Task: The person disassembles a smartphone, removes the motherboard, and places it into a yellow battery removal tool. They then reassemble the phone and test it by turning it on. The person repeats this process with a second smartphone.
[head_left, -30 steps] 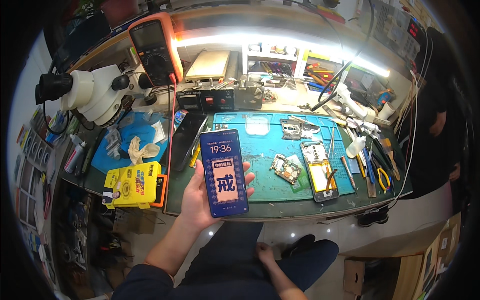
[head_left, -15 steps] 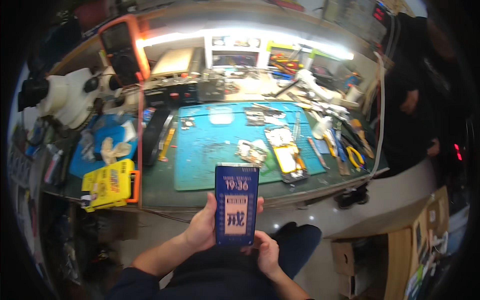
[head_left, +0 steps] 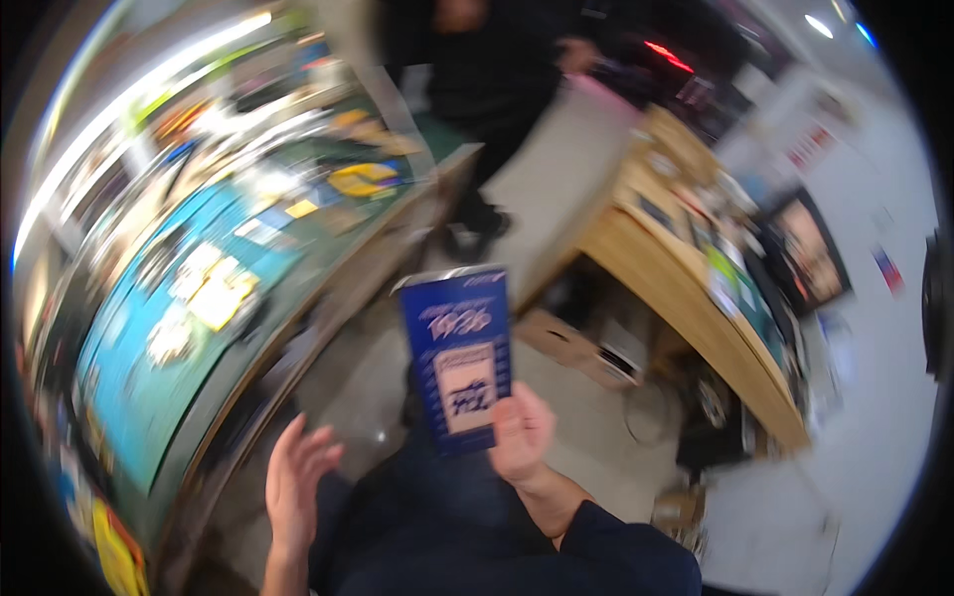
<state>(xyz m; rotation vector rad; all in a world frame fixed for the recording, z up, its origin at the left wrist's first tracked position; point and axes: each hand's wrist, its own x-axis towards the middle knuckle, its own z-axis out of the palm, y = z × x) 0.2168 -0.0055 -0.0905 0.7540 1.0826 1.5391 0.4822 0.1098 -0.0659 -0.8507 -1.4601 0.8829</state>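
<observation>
Blurred workshop: a long desk (head_left: 149,417) with a teal mat curves down the left. Beside it the left hand (head_left: 296,477) hangs spread and empty. At centre, above the lap, the right hand's (head_left: 522,437) grip pinches a slim blue-screened rectangular smartphone (head_left: 459,360) by its lower edge (one-handed, so it could slip to the floor).
</observation>
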